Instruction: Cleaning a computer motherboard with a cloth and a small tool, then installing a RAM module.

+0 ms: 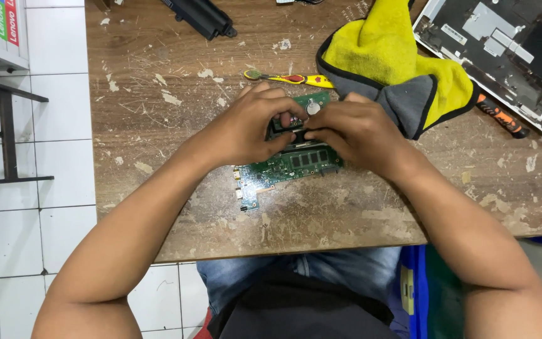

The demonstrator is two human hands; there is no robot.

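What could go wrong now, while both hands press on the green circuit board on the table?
1. Left hand and right hand press on a dark part of the green circuit board; too much force might crack it.
2. The board lies on the rough, flaking wooden table; flakes could get into it.
3. The yellow toothbrush and yellow cloth lie close and could be knocked.

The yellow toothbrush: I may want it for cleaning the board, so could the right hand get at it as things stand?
Probably yes. The toothbrush lies bare on the table just beyond the right hand, nothing over it; the hand would have to leave the circuit board.
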